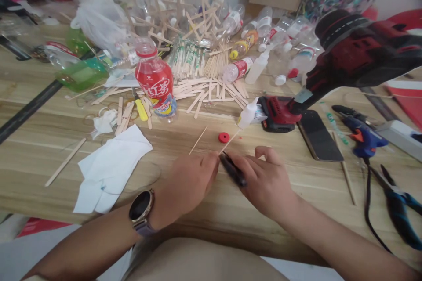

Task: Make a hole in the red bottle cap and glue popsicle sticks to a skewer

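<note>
My left hand [187, 184], with a watch on its wrist, is closed on the lower end of a thin wooden stick [231, 140]. My right hand [263, 180] wraps round a dark-handled tool [233, 170], whose tip meets the stick beside my left fingertips. What kind of tool it is cannot be made out. Just beyond the fingers lies a red bottle cap [223, 137] with a hole in its middle. Another thin stick [198, 140] lies on the table to its left.
A red-labelled bottle [156, 83], a yellow-handled tool [141, 109] and white paper [112, 169] are at left. A cordless drill [356, 52], phone [320, 135], glue gun [364, 136] and pliers [398, 206] are at right. Sticks and plastic bottles pile up behind.
</note>
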{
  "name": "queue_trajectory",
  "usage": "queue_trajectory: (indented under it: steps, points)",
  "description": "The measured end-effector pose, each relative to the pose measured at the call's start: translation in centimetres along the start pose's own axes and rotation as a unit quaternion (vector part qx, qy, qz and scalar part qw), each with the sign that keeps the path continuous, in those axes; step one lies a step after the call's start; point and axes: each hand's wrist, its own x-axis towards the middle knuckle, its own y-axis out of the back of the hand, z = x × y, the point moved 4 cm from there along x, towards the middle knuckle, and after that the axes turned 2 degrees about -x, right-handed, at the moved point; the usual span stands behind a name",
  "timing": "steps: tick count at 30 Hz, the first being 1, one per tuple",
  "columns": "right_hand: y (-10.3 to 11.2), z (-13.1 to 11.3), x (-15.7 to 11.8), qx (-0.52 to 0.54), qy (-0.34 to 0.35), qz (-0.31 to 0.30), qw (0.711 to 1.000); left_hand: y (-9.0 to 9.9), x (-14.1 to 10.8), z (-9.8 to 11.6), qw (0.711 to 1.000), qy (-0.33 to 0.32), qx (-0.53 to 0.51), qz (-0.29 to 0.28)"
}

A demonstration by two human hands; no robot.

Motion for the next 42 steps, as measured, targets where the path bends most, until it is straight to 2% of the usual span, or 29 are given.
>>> queue_trajectory:
  steps: [1,2,4,5,6,7,8,9,10,12,13,14,15,16,18,20,29,42]
  points:
    - [-0.2,0.3,0.1,0.080,-0.063,-0.033,0.994,0.1,0.0,0.1,1.000,-0.010,0.022,0.010]
    - [-0.6,0.6,0.1,0.181,-0.141,-0.074,0.970,0.2,-0.1,0.2,0.999,-0.021,0.044,0.023]
    - [-1.2,0.5,-0.1,0.376,-0.278,-0.141,0.873,0.5,-0.2,0.4,0.995,-0.045,0.070,0.062]
    - [-1.4,0.2,-0.2,0.443,-0.319,-0.155,0.823,0.5,-0.3,0.5,0.993,-0.054,0.070,0.082]
    - [-1.3,0.0,-0.2,0.484,-0.341,-0.154,0.791,0.6,-0.3,0.5,0.991,-0.060,0.065,0.099]
    - [-1.3,-0.2,-0.2,0.505,-0.347,-0.147,0.777,0.6,-0.3,0.6,0.991,-0.061,0.054,0.111]
    - [-1.1,-0.4,-0.1,0.506,-0.342,-0.141,0.779,0.5,-0.3,0.5,0.992,-0.055,0.036,0.112]
    - [-1.0,-0.5,-0.1,0.485,-0.329,-0.134,0.799,0.5,-0.3,0.3,0.993,-0.038,0.012,0.107]
    - [-0.7,-0.5,-0.1,0.441,-0.298,-0.121,0.838,0.4,-0.2,0.1,0.995,-0.010,-0.022,0.097]
    - [0.4,-0.8,0.0,0.281,-0.172,-0.056,0.942,0.4,0.1,-0.7,0.987,0.067,-0.121,0.079]
    - [1.0,-1.3,0.0,0.179,-0.085,-0.019,0.980,0.5,0.1,-1.0,0.975,0.104,-0.184,0.071]
    - [1.4,-1.7,-0.2,0.091,-0.001,0.012,0.996,0.5,0.2,-1.4,0.958,0.136,-0.245,0.062]
    - [1.7,-2.1,-0.5,0.023,0.069,0.031,0.997,0.5,0.3,-1.6,0.940,0.160,-0.298,0.051]
    - [1.8,-2.3,-0.7,-0.015,0.108,0.037,0.993,0.5,0.4,-1.7,0.923,0.170,-0.341,0.041]
    - [1.8,-2.0,-0.8,-0.051,0.126,0.032,0.990,0.6,0.5,-1.6,0.904,0.169,-0.392,0.024]
    - [1.9,-1.5,-0.8,-0.084,0.120,0.041,0.988,0.5,0.6,-1.4,0.898,0.161,-0.410,0.011]
    - [2.1,-0.9,-0.3,-0.231,0.127,0.034,0.964,0.2,0.6,-0.8,0.903,0.157,-0.401,-0.019]
    - [2.3,-0.8,0.3,-0.276,0.157,0.001,0.948,0.8,0.5,-0.6,0.922,0.173,-0.344,-0.037]
